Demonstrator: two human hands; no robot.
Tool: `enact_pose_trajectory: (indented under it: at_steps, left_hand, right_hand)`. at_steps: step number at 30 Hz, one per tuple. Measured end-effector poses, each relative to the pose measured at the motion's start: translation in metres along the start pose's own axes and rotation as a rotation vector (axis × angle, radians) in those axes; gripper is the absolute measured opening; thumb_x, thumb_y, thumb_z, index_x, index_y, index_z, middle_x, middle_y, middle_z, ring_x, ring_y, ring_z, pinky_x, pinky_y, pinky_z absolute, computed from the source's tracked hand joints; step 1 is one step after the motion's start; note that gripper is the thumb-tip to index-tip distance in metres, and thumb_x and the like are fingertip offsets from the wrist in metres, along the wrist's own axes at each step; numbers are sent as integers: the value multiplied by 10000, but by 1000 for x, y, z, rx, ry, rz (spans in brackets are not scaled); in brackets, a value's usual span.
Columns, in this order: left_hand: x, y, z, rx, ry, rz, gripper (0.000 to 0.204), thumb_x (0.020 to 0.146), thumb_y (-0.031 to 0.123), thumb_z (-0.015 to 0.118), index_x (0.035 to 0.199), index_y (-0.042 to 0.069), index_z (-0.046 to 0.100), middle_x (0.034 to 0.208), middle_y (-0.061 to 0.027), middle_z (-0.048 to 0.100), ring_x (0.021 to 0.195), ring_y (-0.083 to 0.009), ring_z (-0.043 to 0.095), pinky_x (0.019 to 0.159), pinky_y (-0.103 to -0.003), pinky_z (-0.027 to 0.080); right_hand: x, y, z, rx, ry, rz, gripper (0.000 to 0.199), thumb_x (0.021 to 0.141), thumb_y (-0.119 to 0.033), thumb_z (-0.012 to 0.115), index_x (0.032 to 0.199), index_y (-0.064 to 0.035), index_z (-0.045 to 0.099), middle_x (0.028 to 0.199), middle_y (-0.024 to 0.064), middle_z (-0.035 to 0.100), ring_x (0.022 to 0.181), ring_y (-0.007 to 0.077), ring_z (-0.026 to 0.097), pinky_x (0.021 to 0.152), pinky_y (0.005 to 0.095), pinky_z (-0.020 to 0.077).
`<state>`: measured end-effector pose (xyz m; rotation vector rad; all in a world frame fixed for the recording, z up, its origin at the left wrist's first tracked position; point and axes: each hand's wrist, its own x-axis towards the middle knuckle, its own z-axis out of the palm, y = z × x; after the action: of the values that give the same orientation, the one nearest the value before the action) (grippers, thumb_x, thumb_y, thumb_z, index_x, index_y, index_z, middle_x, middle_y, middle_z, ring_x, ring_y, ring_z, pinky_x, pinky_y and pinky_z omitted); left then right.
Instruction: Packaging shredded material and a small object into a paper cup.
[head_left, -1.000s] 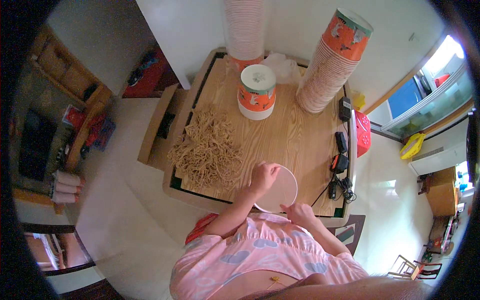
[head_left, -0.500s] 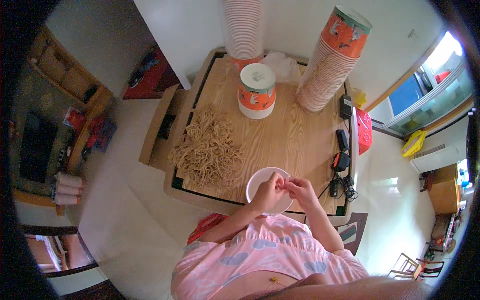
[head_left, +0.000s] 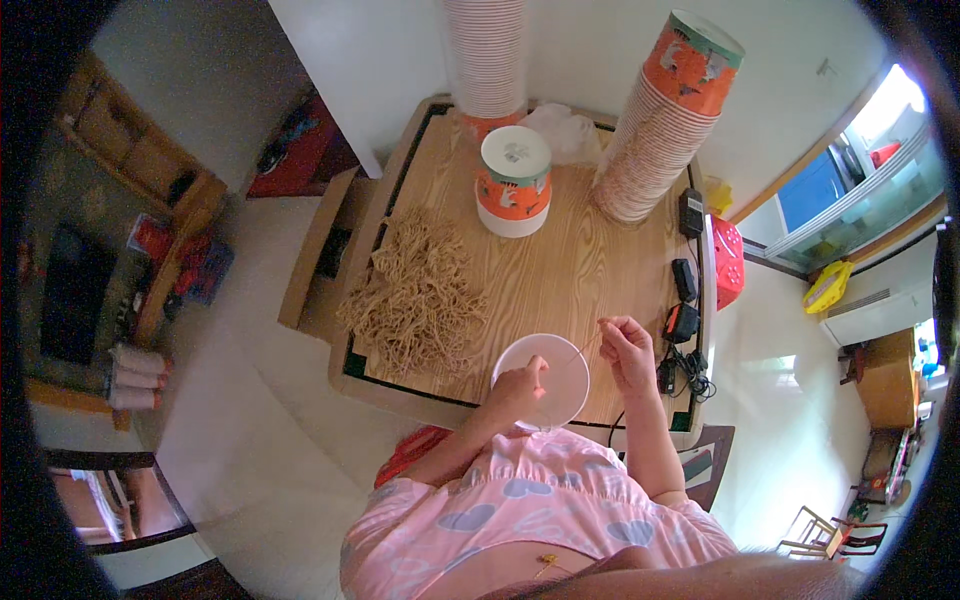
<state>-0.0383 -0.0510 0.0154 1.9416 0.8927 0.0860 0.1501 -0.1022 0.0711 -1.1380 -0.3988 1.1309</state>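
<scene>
Both hands are seen over the near edge of a wooden table (head_left: pixel 560 290). At the left hand (head_left: pixel 518 388), the fingers are curled and pinched closed against the near rim of a white paper bowl (head_left: pixel 552 372), which lies on the table just in front of the person's body. At the right hand (head_left: pixel 626 345), held just beside the bowl's right rim, the fingertips are pinched together on what looks like a thin pale strand (head_left: pixel 578 352); the strand is stretched down and left toward the bowl, though whether its other end is gripped by the left hand cannot be told. A loose heap of tan dried noodles (head_left: pixel 418 298) is spread on the left part of the table, well apart from the bowl. Farther back, an orange-and-white paper tub (head_left: pixel 513 180) is stood upright with its lid on. Behind it a tall stack of cups (head_left: pixel 487 55) is placed against the wall, and a second, leaning stack of orange-topped cups (head_left: pixel 668 120) is set at the back right corner. Black chargers and cables (head_left: pixel 684 310) are laid along the right edge of the table.
</scene>
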Motion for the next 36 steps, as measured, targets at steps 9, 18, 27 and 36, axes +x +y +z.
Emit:
enact_pose_trajectory:
  at_steps: [9, 18, 27, 36]
  left_hand:
    - [30, 45, -17, -827, 160, 399, 509, 752, 175, 659, 1168, 27, 407, 974, -66, 529, 786, -141, 565, 678, -277, 462]
    - [31, 38, -7, -740, 289, 178, 185, 790, 182, 637, 884, 32, 585, 676, 29, 540, 627, -48, 496, 556, -190, 394]
    - [22, 35, -11, -797, 274, 27, 109, 781, 110, 626, 836, 17, 642, 769, -7, 617, 705, -63, 550, 639, -198, 435]
    - [14, 41, -20, -883, 112, 14, 159, 779, 146, 630, 861, 9, 634, 801, -6, 615, 742, -73, 557, 678, -214, 445]
  right_hand:
    - [-17, 23, 16, -258, -78, -80, 53, 815, -77, 576, 787, -32, 576, 790, 0, 594, 707, 63, 517, 645, 204, 401]
    - [-21, 23, 19, -39, 44, -28, 65, 806, -81, 592, 807, -16, 587, 770, 2, 588, 687, 81, 533, 633, 202, 420]
    - [-10, 8, 0, -342, 11, -248, 140, 744, -15, 632, 875, -31, 586, 845, 12, 587, 773, 95, 528, 719, 211, 412]
    - [-13, -15, 10, -916, -298, -283, 233, 692, 2, 655, 909, -61, 596, 832, 63, 597, 809, 197, 568, 760, 303, 432]
